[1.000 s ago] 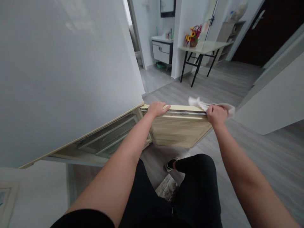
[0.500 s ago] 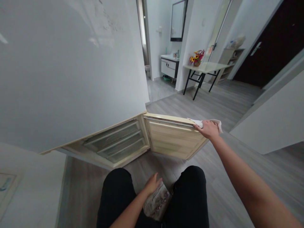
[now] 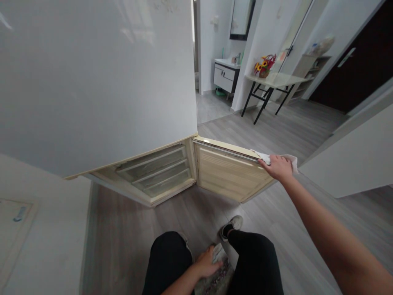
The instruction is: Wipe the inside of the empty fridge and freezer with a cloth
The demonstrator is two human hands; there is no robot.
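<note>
My right hand (image 3: 279,167) is closed over a white cloth (image 3: 294,163) and presses it on the top edge of the open freezer door (image 3: 235,170), near the door's free corner. Cloth shows on both sides of the fingers. Low between my knees, my left hand (image 3: 208,263) rests over greyish patterned fabric (image 3: 215,282), its thumb and fingers apart. To the left of the door, the lower compartment (image 3: 159,172) stands open, with several frosty translucent drawers in it. Above it is the closed pale upper door (image 3: 123,82).
My dark-trousered knees (image 3: 256,262) and one shoe (image 3: 236,223) are below the door, over grey wood-look floor (image 3: 123,229). Farther back stand a folding table (image 3: 279,80) with a flower basket (image 3: 264,67), a washbasin cabinet (image 3: 225,76) and a dark door (image 3: 353,61). A white panel (image 3: 350,159) stands at right.
The view has shifted slightly. My right hand stays with the cloth on the door's top edge. My left hand's fingers have spread, my knees have shifted, and a shoe has come into sight.
</note>
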